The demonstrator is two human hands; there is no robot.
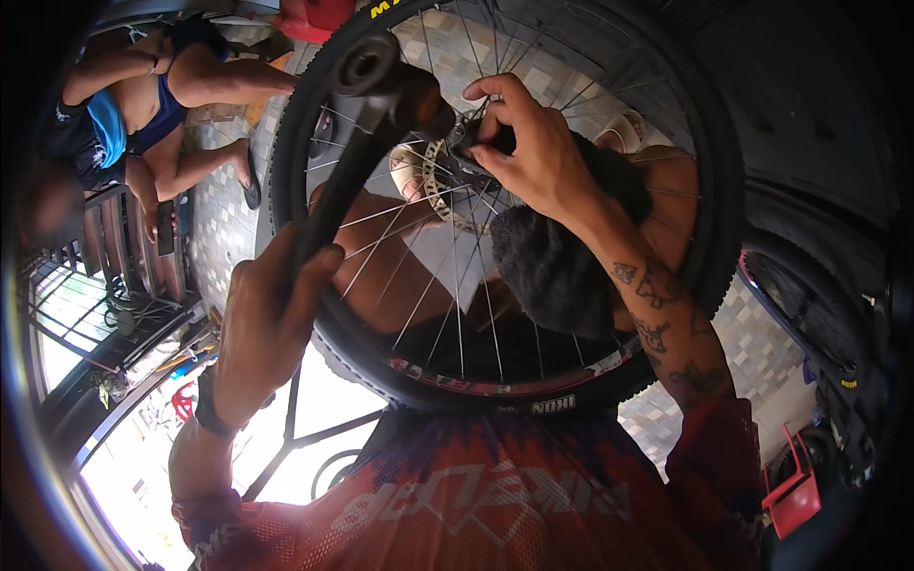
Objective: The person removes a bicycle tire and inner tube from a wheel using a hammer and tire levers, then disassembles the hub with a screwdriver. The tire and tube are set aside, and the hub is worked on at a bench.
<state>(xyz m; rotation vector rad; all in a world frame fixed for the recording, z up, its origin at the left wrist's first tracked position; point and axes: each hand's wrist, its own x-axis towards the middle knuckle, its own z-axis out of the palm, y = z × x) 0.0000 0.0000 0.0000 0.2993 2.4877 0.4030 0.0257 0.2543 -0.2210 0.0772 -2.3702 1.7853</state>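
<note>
My left hand is closed round the dark handle of a hammer, whose thick head is raised over the left side of a bicycle wheel. Right beside that head, the bent thumb and fingers of my right hand close at the wheel's hub. Something dark shows between them, too shadowed to name. A perforated brake disc surrounds the hub, partly hidden by the hammer and my hand. Beneath my right forearm hangs a dark, fuzzy cloth; whether my fingers hold part of it is unclear.
My bare legs show through the spokes. At the far left, a person sits on a wooden bench, holding a phone. Another bicycle wheel stands at right, above a red plastic chair. Tiles cover the floor.
</note>
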